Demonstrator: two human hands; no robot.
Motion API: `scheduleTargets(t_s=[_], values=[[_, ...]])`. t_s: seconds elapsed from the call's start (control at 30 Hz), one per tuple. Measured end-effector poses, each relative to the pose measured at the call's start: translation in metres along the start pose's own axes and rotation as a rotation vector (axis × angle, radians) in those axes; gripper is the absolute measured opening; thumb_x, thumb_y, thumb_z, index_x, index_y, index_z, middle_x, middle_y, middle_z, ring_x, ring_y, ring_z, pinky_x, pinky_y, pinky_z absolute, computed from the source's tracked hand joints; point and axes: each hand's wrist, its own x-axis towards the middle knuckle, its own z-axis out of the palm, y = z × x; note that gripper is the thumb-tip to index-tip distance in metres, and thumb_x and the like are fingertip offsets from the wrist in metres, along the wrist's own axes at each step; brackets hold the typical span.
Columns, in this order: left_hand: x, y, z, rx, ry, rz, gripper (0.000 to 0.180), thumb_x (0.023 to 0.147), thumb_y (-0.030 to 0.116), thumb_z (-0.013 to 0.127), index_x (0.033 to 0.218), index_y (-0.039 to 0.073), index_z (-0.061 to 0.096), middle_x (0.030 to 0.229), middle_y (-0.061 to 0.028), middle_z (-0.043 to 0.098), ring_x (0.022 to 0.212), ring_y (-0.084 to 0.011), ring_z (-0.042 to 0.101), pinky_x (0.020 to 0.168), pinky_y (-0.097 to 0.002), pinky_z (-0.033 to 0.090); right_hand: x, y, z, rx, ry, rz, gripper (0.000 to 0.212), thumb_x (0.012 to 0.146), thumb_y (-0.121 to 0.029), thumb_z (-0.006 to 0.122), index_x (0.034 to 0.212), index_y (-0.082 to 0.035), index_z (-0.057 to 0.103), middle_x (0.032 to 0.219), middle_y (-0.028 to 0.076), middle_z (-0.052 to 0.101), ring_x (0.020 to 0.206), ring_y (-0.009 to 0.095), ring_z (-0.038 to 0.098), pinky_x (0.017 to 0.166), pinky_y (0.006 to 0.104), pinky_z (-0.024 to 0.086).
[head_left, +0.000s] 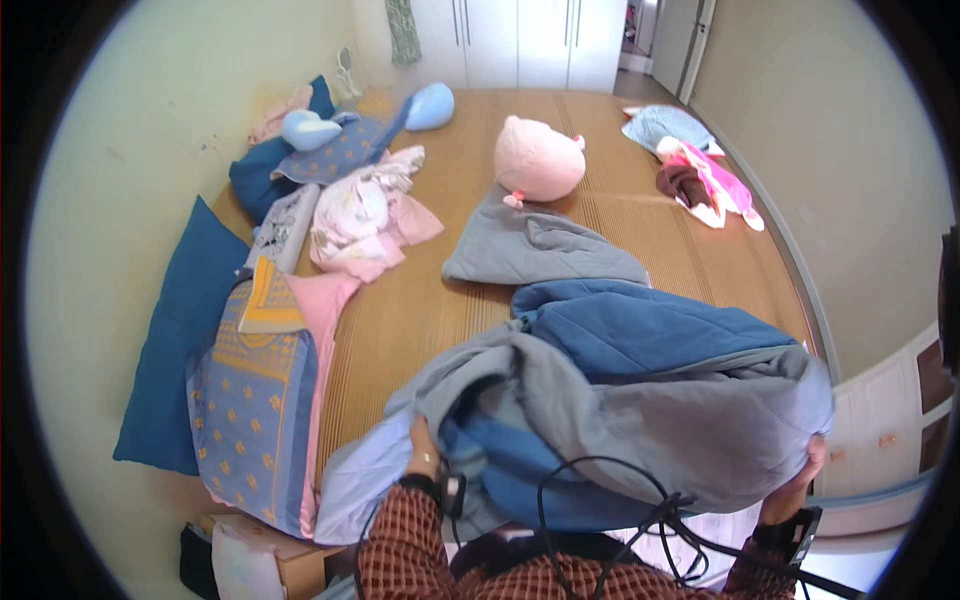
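Observation:
A bunched quilt [690, 420], grey on one side and blue on the other, is spread across the near end of the bed between my hands. My left hand [423, 450] is closed on its left part, fingers partly hidden in the folds. At the quilt's right edge, my right hand [813, 458] grips the cloth from the outside. A grey flap of the quilt [540, 245] stretches away over the mat, reaching a pink round plush toy [540, 160]. Black cables [660, 510] hang in front of my body over the near folds.
A tan mat [390, 330] covers the bed. Along the left wall lie a dark blue cushion [180, 340], a patterned pillow [255, 400] and crumpled pink cloth [365, 215]. Clothes [705, 180] lie at the far right. White wardrobes [510, 40] stand beyond.

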Motion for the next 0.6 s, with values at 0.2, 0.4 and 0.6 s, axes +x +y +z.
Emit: scheduleTargets(t_s=[0.2,0.4,0.6], values=[[-0.012,0.148,-0.006,0.585,-0.270,0.447,0.035,0.083,0.022,0.037,0.086,-0.005,0.058,0.080,-0.0190,0.060,0.074,-0.0252,0.057,0.065,-0.0367,0.043,-0.026,-0.018,0.038,-0.158,0.389,0.025,0.073,0.066,-0.047,0.058,0.121,-0.004,0.038,0.115,0.013,0.048,0.101,0.028,0.048,0.086,0.0386,0.039],[-0.076,0.160,-0.056,0.997,-0.759,0.083,0.065,0.063,0.041,0.069,0.107,-0.003,0.050,0.101,-0.0169,0.058,0.094,-0.0262,0.057,0.081,-0.0340,0.043,-0.010,0.026,-0.121,0.078,0.478,0.277,0.059,0.071,-0.028,0.057,0.120,0.000,0.039,0.117,0.017,0.047,0.103,0.034,0.048,0.089,0.0465,0.038],[-0.091,0.114,-0.144,2.032,-0.576,-0.273,0.056,0.072,0.040,0.060,0.111,0.001,0.051,0.105,-0.0162,0.057,0.096,-0.0302,0.054,0.083,-0.0335,0.042,0.036,0.116,-0.155,-0.369,0.381,0.237,0.047,0.072,-0.011,0.048,0.117,0.001,0.042,0.117,0.018,0.047,0.107,0.033,0.045,0.093,0.0419,0.033]])
